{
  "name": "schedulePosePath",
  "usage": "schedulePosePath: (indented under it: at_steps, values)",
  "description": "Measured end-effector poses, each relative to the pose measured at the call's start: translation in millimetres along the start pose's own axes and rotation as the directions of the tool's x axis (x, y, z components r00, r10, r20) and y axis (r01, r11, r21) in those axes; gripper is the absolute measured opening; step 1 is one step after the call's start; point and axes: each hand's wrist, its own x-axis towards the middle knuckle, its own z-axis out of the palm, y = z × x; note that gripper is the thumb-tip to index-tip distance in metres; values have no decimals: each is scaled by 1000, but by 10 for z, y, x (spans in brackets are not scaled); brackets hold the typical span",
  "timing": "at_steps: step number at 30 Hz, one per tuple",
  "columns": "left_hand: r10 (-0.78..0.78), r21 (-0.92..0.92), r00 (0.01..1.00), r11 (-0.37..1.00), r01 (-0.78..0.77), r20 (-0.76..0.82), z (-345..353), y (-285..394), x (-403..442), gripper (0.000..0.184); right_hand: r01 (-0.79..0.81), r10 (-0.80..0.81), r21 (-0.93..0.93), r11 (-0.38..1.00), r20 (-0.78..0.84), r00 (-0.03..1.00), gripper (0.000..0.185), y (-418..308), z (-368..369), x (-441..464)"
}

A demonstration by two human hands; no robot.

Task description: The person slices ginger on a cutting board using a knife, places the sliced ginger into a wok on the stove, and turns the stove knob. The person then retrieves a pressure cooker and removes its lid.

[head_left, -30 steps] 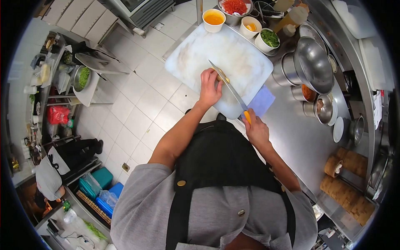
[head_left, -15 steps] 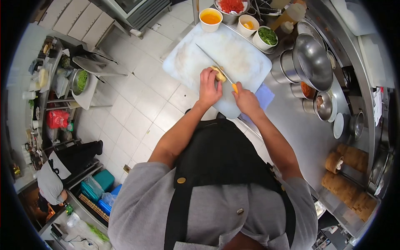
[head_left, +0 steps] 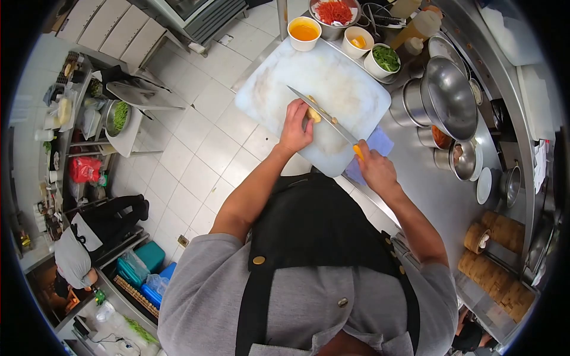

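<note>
A white cutting board (head_left: 279,77) lies at the top middle of the head view. My left hand (head_left: 295,126) presses down a small, knobbly, pale-yellow piece of food (head_left: 314,115) that looks like peeled ginger. Its fingers are closed round the near side of the piece and hide part of it. In my right hand (head_left: 376,169) is the orange handle of a long kitchen knife (head_left: 339,126). The blade slants over the board, across the piece, with its tip up and to the left. A small bit of the yellow food clings to the blade.
Paper cups with orange liquid (head_left: 304,33), yellow pieces (head_left: 358,42) and green leaves (head_left: 383,60) line the board's far edge. A blue cloth (head_left: 371,151) lies under its right corner. Metal bowls (head_left: 449,95) stand to the right. A co-worker (head_left: 74,249) bends at the left.
My right hand has pulled the knife back, down and to the right, so more blade shows between handle and piece. My left hand stays on the piece.
</note>
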Motion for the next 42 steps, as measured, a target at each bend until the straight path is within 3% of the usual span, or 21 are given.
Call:
schedulePosePath:
  at_steps: [5,8,10,16,19,23,25,28,30,32,34,42]
  values:
    - [-14,27,1000,1000,14,10,-3,13,1,49,13,-9,-57,998,70,998,41,18,-98,169]
    - [-2,22,1000,1000,1,30,-6,2,16,50,4,-9,41,999,133,991,36,33,85,603]
    - [-3,15,999,1000,2,39,-14,10,3,50,51,-79,211,976,125,989,32,23,271,969]
    - [-1,26,999,1000,1,35,-1,2,25,52,-56,25,329,943,98,995,30,1,116,559]
    - [-16,49,998,999,13,57,-23,49,34,54,-97,59,262,960,152,987,31,24,-44,318]
    - [-31,72,996,997,25,89,-36,66,43,56,16,-33,286,958,54,998,31,164,-106,291]
    - [-35,78,995,997,27,98,-40,73,42,57,-24,-23,214,976,212,977,32,200,-255,338]
    - [-34,75,994,997,26,104,-49,76,66,57,-13,-64,321,947,230,971,33,213,-195,565]
    - [-18,56,994,998,12,109,-39,92,39,57,20,-75,349,937,144,987,33,216,295,768]
    - [12,39,997,999,-15,81,-36,70,57,57,74,-96,354,932,45,994,34,125,308,838]
    - [-6,17,996,1000,5,92,-41,40,10,57,-125,98,395,910,88,991,34,-2,307,626]
    - [-8,13,993,1000,7,115,-55,59,45,54,-176,155,451,875,84,984,36,-337,304,65]
